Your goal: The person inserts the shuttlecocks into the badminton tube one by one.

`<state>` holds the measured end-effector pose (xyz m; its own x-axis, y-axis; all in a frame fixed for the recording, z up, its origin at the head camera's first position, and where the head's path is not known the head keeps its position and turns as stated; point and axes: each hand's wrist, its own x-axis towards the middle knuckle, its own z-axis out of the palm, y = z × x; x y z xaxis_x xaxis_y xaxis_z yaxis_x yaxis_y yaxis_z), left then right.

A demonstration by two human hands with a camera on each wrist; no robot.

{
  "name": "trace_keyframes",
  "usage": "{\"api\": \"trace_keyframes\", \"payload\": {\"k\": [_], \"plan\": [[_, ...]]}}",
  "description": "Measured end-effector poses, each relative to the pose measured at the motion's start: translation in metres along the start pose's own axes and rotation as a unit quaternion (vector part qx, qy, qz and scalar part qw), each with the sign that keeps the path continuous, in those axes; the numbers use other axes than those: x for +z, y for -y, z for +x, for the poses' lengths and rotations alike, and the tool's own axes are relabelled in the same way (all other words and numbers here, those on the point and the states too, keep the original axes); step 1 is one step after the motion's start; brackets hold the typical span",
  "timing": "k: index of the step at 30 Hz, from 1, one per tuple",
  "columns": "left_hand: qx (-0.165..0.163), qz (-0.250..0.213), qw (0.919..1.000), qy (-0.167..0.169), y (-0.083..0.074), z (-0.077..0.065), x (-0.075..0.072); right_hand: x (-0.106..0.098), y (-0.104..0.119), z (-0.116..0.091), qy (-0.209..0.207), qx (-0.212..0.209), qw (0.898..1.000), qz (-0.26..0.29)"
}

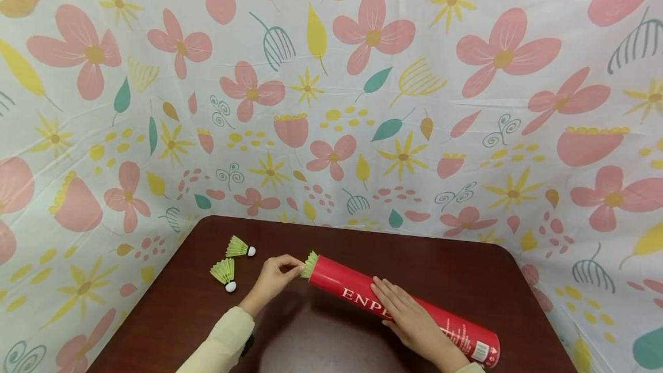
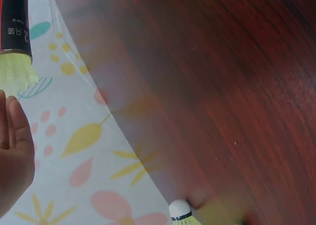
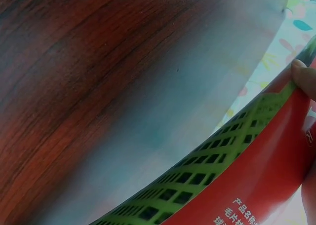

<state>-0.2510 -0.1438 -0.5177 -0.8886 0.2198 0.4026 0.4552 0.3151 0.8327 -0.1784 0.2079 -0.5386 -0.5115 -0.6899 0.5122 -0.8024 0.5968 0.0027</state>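
A red shuttlecock tube (image 1: 352, 285) with white lettering lies slanted over the table, its mouth toward the left and slightly raised. My right hand (image 1: 409, 318) grips it around the middle; in the right wrist view the thumb (image 3: 302, 76) presses its side. A yellow-green shuttlecock (image 1: 309, 265) pokes skirt-first out of the mouth, its cork hidden inside. My left hand (image 1: 277, 278) pinches the skirt's edge with thumb and fingertips. The left wrist view shows those fingers (image 2: 19, 121) right at the skirt (image 2: 17, 69), just below the tube's rim.
Two more yellow-green shuttlecocks with white corks, one farther back (image 1: 239, 247) and one nearer (image 1: 225, 273), lie on the dark brown table (image 1: 425, 258) left of my left hand. A white cloth (image 1: 331, 102) printed with flowers and leaves hangs behind and beside the table.
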Motion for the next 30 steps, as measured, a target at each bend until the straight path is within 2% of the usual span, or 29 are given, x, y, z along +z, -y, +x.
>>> {"api": "trace_keyframes", "payload": {"k": [14, 21, 25, 30], "plan": [[-0.014, -0.029, 0.9976, 0.061, 0.000, 0.004, 0.010, 0.000, 0.002, 0.002, 0.001, 0.004, 1.000, 0.007], [-0.012, -0.030, 0.9950, 0.095, -0.037, 0.002, -0.005, 0.001, 0.003, 0.004, -0.002, 0.004, 1.000, 0.010], [-0.011, -0.041, 0.9954, 0.085, -0.033, 0.001, -0.012, 0.001, 0.003, 0.004, -0.007, 0.001, 1.000, 0.012], [-0.023, -0.048, 0.9960, 0.072, -0.015, -0.004, -0.020, 0.001, 0.003, 0.003, -0.003, 0.000, 1.000, 0.013]]}}
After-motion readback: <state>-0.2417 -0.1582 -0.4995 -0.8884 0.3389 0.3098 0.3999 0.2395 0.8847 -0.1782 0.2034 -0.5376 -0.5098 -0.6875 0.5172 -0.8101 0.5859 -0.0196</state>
